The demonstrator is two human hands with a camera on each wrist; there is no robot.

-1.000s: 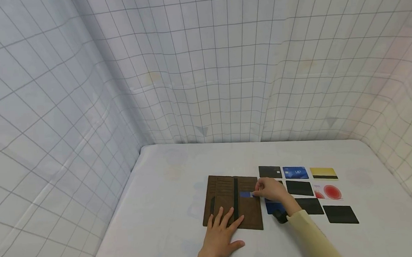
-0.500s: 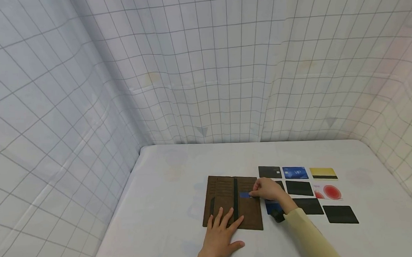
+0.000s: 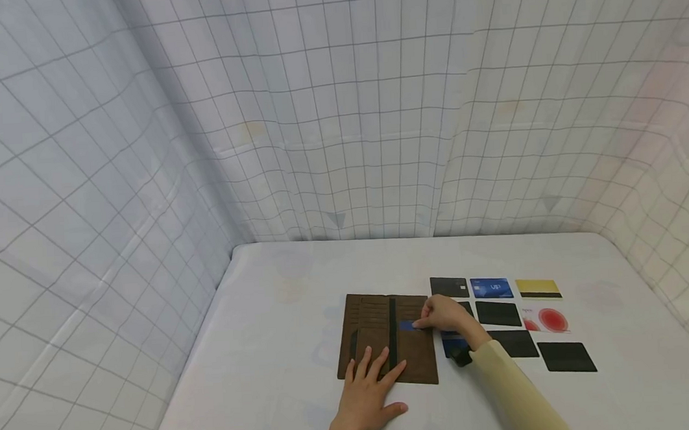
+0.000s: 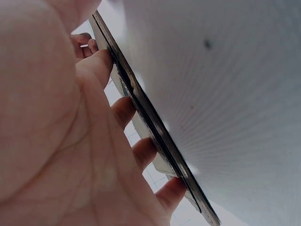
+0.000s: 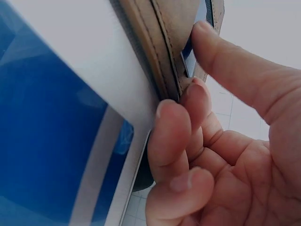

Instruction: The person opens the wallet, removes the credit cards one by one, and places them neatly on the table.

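Note:
A brown wallet (image 3: pixel 419 364) lies open and flat on the white table, with a black strap down its middle. My left hand (image 3: pixel 364 399) rests spread over its near edge; in the left wrist view the fingertips (image 4: pixel 146 151) press on the wallet's edge. On the wallet's right half my right hand (image 3: pixel 448 315) pinches a blue card (image 3: pixel 406 326), which lies largely inside a slot. Seen from the right wrist, the thumb (image 5: pixel 211 44) lies on the card's (image 5: pixel 189 59) outer end, and the other fingers curl below beside the wallet's edge.
Right of the wallet, cards lie in rows: a blue VIP card (image 3: pixel 493 288), a yellow card (image 3: pixel 538 288), a card with red circles (image 3: pixel 551 320) and several black cards (image 3: pixel 566 357). Another blue card (image 3: pixel 453 344) lies beneath my right wrist. A gridded white curtain (image 3: pixel 340 124) surrounds the table.
My right hand has moved slightly left, sliding the blue card further into the slot, so less of it shows. My left hand has stayed in place on the wallet.

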